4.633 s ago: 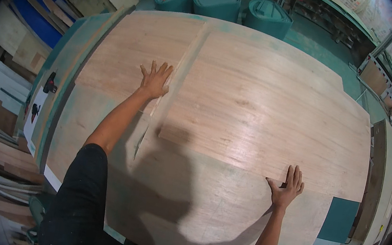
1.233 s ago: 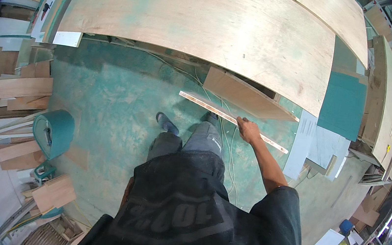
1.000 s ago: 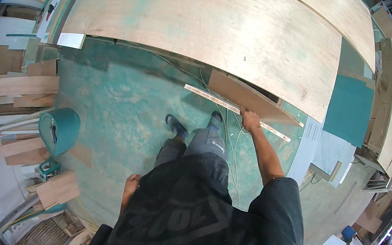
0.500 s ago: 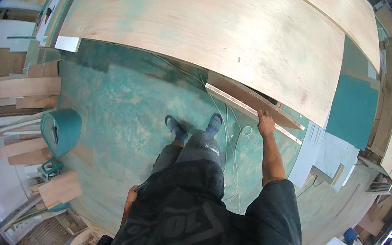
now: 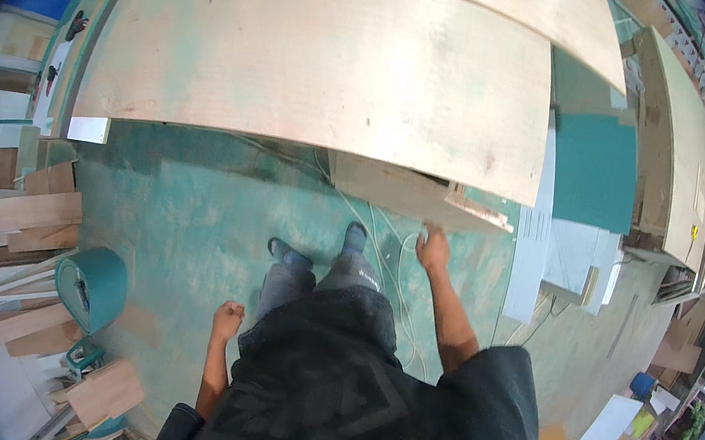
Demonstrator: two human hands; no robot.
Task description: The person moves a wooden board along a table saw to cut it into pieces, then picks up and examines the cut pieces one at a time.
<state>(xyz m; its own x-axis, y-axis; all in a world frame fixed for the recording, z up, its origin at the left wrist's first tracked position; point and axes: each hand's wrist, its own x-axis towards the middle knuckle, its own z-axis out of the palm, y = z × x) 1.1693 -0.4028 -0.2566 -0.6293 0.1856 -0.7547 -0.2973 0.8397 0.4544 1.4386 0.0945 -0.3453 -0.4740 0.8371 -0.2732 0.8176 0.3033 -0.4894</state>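
My right hand (image 5: 432,249) is just below a wooden panel (image 5: 410,192), which leans under the front edge of the large plywood-topped table (image 5: 317,82). Its thumb and fingers are a little apart, loosely bent, with nothing seen between them. There seems to be a small gap between the fingertips and the panel. My left hand (image 5: 228,319) hangs beside my left leg, its fingers curled into a loose fist with nothing visible in it. The table hides the upper part of the panel.
A pale cable (image 5: 400,266) runs over the green-stained floor by my feet. At the left stand a green bin-like container (image 5: 107,290) and stacked wood offcuts (image 5: 10,219). Bluish-white sheets (image 5: 568,257) and a teal panel (image 5: 595,172) are right of the table, before a long wooden cabinet (image 5: 665,145).
My right hand has come off the wooden panel's edge and drawn back toward me. The panel now sits further under the table. My left hand has moved out from my side.
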